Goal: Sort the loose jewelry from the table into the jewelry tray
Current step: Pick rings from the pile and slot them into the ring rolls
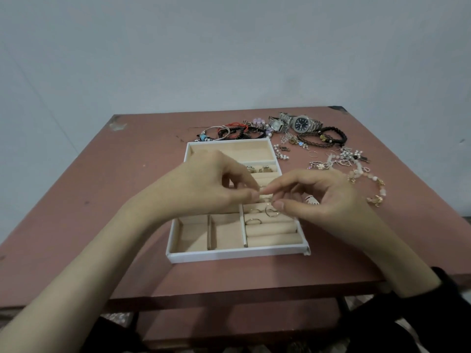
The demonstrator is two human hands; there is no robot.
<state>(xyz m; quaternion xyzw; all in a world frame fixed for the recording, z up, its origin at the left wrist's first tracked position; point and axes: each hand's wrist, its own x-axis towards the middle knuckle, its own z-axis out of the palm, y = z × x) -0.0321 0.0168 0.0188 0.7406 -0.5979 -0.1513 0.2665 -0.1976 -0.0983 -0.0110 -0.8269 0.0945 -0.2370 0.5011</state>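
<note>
Nearest you, both bare forearms reach in over the near edge of the worn reddish-brown table (102,174). Your left hand (211,184) and right hand (323,197) meet fingertip to fingertip above the white jewelry tray with beige velvet lining (237,256). The left thumb and forefinger are pressed tip to tip. The right forefinger touches them, with its thumb a little apart and the other fingers loosely curled. Whether a ring sits between those tips is too small to tell.

They hover right over the padded ring rolls (272,239) on the tray's right side, probably so a band can be pushed down into a slot. 2 thin metal rings (253,221) already stand in those slots, and 2 chunky rings (257,169) lie in a compartment behind. The 2 near-left compartments hold nothing.

Most of the loose jewelry is unsorted beyond and to the right: a pink bead bracelet with gold charms (367,184), black beaded bracelets (331,136), a silver bangle (219,131) and a steel watch with a dark dial (302,123).
</note>
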